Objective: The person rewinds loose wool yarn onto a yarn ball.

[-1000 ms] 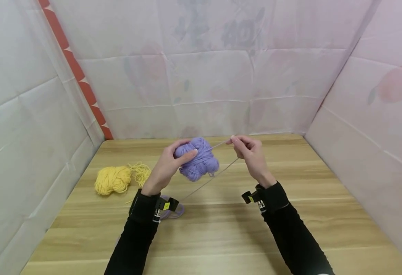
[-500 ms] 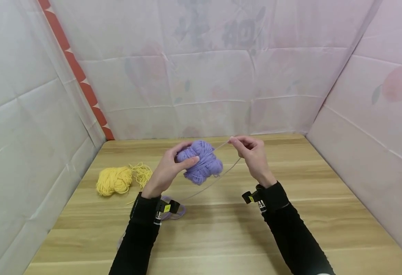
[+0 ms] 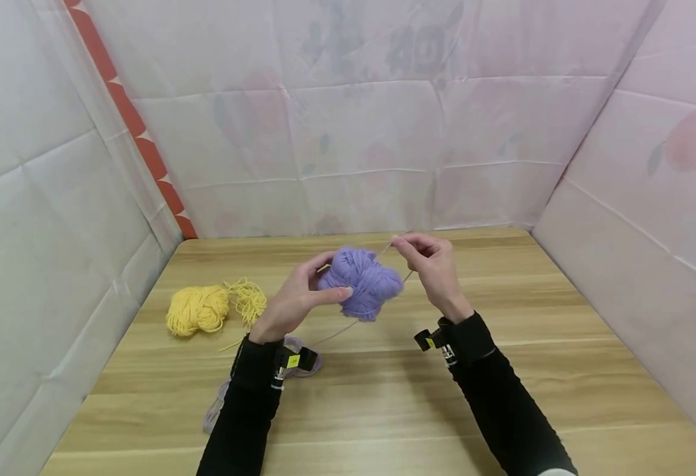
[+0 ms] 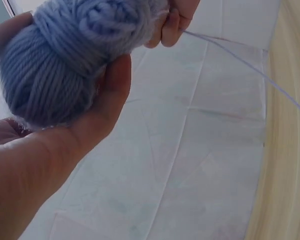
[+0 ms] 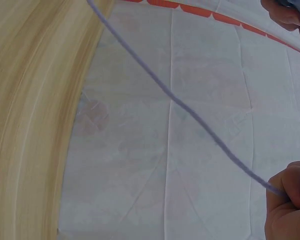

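My left hand (image 3: pixel 293 299) grips a ball of purple yarn (image 3: pixel 364 284) above the table, thumb across its near side and fingers behind. In the left wrist view the yarn ball (image 4: pixel 55 70) shows wraps running in different directions. Off the ball's right side, my right hand (image 3: pixel 433 268) pinches a strand of the same yarn between thumb and fingertips. From the right hand (image 5: pixel 290 200) the purple strand (image 5: pixel 190 111) slants away in the right wrist view. Its slack runs down behind the ball to loose purple loops (image 3: pixel 306 365) on the table, partly hidden by the left wrist.
A yellow yarn skein (image 3: pixel 197 311) with a loose yellow tangle (image 3: pixel 245 301) lies left of the left hand on the wooden table (image 3: pixel 383 410). Pale patterned sheets (image 3: pixel 359 132) close off the back and both sides. More purple yarn (image 3: pixel 213 410) lies beside the left forearm.
The left hand has moved a little right and down, turning the ball toward the right hand. The strand between ball and right hand is shorter, and the right hand has stayed nearly in place.
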`<state>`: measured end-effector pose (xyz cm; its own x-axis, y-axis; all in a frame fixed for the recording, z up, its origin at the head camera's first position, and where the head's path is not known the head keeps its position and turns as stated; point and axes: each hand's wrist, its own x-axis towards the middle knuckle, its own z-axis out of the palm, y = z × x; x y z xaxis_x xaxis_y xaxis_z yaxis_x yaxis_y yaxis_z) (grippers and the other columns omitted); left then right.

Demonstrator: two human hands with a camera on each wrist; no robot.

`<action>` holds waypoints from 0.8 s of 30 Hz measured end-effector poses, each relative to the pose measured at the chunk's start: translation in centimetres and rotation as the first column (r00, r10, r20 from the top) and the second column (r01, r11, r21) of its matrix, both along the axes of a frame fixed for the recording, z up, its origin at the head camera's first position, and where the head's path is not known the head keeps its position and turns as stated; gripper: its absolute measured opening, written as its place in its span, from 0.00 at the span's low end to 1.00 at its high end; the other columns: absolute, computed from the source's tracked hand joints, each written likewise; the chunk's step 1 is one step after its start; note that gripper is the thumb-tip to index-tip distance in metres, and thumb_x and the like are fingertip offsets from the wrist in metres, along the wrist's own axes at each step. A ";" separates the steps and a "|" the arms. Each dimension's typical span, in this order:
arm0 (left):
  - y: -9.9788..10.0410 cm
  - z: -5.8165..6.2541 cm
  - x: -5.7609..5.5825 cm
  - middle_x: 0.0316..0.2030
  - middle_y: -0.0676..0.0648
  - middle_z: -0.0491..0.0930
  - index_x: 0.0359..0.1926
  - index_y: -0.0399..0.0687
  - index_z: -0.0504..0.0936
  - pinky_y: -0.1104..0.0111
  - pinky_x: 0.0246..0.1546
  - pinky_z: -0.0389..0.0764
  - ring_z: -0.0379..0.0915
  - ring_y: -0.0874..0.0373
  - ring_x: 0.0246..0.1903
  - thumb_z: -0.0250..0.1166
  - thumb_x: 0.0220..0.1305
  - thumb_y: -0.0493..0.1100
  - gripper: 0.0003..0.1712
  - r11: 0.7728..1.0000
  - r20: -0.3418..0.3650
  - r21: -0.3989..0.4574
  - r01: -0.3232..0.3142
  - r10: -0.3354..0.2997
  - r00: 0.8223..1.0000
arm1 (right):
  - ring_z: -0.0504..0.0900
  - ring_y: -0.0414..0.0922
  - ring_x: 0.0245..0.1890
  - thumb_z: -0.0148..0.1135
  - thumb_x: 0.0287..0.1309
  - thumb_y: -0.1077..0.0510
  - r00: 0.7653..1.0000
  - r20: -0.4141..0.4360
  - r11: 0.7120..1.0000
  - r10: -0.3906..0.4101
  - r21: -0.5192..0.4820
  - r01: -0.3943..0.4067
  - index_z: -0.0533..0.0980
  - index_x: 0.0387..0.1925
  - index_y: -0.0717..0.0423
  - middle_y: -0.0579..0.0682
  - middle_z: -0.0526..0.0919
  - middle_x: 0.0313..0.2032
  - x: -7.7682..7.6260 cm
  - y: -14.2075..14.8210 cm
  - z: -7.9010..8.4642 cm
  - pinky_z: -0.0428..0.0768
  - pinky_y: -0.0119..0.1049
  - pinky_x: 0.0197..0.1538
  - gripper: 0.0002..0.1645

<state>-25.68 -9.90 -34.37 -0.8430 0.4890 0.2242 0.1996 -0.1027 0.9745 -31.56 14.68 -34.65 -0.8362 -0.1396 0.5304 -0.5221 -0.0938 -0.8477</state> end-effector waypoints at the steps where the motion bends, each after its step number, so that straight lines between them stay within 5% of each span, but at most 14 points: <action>1: 0.0 0.0 0.0 0.57 0.42 0.72 0.66 0.50 0.65 0.63 0.53 0.81 0.75 0.54 0.54 0.66 0.61 0.38 0.33 1.000 -0.005 -0.001 0.006 -0.006 1.000 | 0.62 0.35 0.16 0.64 0.60 0.62 1.000 0.001 1.000 0.002 -0.002 -0.002 0.85 0.32 0.48 0.40 0.69 0.16 0.0 -0.1 0.0 0.61 0.26 0.20 0.07; 8: 0.1 0.3 0.2 0.56 0.45 0.70 0.62 0.47 0.64 0.66 0.54 0.78 0.71 0.53 0.56 0.67 0.57 0.36 0.33 1.000 -0.026 0.024 -0.008 0.009 1.000 | 0.68 0.33 0.19 0.65 0.59 0.62 1.000 0.007 1.000 -0.002 -0.001 0.002 0.85 0.31 0.47 0.40 0.79 0.20 0.0 -1.5 0.0 0.65 0.24 0.24 0.07; 14: 0.2 0.7 0.4 0.56 0.45 0.70 0.58 0.46 0.64 0.66 0.55 0.78 0.71 0.54 0.57 0.66 0.55 0.31 0.31 0.992 0.016 0.130 0.009 -0.011 1.000 | 0.80 0.33 0.24 0.64 0.58 0.65 0.997 0.075 0.999 0.020 -0.038 -0.018 0.85 0.30 0.44 0.38 0.86 0.26 0.0 -3.0 -0.2 0.76 0.23 0.27 0.11; 19: 0.1 0.8 0.4 0.54 0.47 0.73 0.55 0.47 0.64 0.68 0.53 0.78 0.73 0.56 0.55 0.65 0.55 0.29 0.29 0.970 0.017 0.241 -0.035 0.032 0.999 | 0.75 0.31 0.22 0.55 0.57 0.72 0.991 0.125 0.998 0.040 -0.046 -0.035 0.84 0.24 0.40 0.35 0.82 0.22 0.2 -3.9 -0.9 0.75 0.23 0.25 0.24; 24: -0.2 0.6 0.2 0.49 0.48 0.76 0.52 0.47 0.64 0.69 0.50 0.79 0.75 0.57 0.51 0.62 0.58 0.27 0.24 0.930 0.012 0.353 -0.102 0.104 0.994 | 0.70 0.32 0.19 0.54 0.62 0.67 0.982 0.160 0.995 0.099 -0.014 -0.098 0.83 0.24 0.40 0.36 0.74 0.17 0.8 -4.4 -1.4 0.70 0.23 0.24 0.21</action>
